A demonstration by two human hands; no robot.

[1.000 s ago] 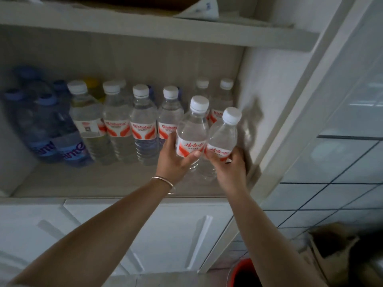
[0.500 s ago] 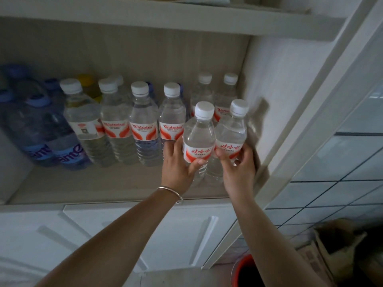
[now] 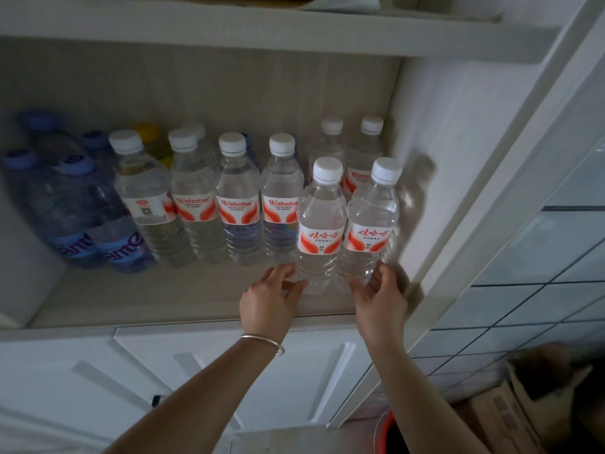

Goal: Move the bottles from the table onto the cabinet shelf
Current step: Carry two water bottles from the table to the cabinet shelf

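Two clear water bottles with white caps and red-and-white labels stand side by side at the front right of the cabinet shelf. My left hand is at the base of the left bottle, fingers spread, only the thumb tip and fingertips touching it. My right hand is at the base of the right bottle, thumb and fingers still loosely around it. Behind them stands a row of several similar labelled bottles.
Blue-capped bottles with purple labels fill the shelf's left side. An upper shelf board runs overhead and the cabinet side wall is close on the right. White cabinet doors lie below. A cardboard box and a red bucket rim are on the floor.
Both bottles went down and back onto the shelf and now stand there. My hands slid from the labels down to the bottle bases, and the left hand's fingers opened.
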